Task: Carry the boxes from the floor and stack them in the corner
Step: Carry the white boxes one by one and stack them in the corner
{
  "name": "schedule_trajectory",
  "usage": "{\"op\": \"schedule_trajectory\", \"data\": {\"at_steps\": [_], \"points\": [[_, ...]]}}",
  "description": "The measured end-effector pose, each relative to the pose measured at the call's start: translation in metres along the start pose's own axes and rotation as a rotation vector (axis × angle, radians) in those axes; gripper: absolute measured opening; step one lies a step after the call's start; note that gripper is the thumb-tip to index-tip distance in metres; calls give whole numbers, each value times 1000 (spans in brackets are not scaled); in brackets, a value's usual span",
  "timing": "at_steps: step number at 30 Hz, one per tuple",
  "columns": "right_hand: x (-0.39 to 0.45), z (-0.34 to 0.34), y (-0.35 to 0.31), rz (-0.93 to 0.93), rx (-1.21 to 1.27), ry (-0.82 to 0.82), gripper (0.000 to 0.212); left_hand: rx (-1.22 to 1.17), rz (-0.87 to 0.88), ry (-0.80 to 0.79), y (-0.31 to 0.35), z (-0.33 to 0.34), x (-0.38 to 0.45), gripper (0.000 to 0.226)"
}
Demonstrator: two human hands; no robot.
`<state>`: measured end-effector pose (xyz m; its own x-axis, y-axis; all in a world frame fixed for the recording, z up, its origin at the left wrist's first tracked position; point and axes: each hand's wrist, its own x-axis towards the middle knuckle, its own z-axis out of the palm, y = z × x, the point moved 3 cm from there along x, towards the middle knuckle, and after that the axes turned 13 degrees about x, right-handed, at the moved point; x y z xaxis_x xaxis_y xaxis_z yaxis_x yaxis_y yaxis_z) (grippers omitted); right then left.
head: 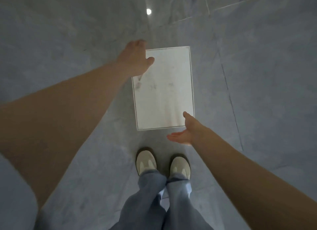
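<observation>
Two bare arms reach down toward a flat white box lying on a grey marbled tile floor, seen from above. This rectangular box, edged with a thin dark line, sits just beyond the person's feet. At its far left corner, the left hand has its thumb over the top edge; the fingers are blurred, so whether they grip the side cannot be told. At the near right corner, the right hand is spread, palm up, fingers straight, thumb raised against the box edge. Nearer, two cream shoes and blue jeans show. One bright light reflection glints on the far floor.
</observation>
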<state>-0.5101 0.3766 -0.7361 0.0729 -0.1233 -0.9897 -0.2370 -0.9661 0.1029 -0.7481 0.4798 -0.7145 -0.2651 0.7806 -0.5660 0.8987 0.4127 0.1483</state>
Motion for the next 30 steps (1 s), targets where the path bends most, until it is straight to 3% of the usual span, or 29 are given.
{"op": "schedule_trajectory", "data": {"at_steps": [7, 12, 18, 22, 26, 30], "points": [[62, 14, 2, -43, 241, -7, 46, 169, 34, -68, -6, 46, 66, 74], [53, 11, 0, -44, 308, -27, 42, 52, -21, -104, -13, 50, 62, 86], [14, -13, -7, -94, 145, 127, 72, -24, -131, -118, -29, 48, 5, 71], [-44, -30, -2, -153, 103, 189, 87, -180, -184, -91, -27, 12, -54, 56], [-120, -42, -4, -204, 21, 163, 68, -402, -251, -130, -29, -42, -115, 42], [-212, -44, -6, -323, 2, 108, 62, -512, -331, -84, -27, -119, -182, 39]]}}
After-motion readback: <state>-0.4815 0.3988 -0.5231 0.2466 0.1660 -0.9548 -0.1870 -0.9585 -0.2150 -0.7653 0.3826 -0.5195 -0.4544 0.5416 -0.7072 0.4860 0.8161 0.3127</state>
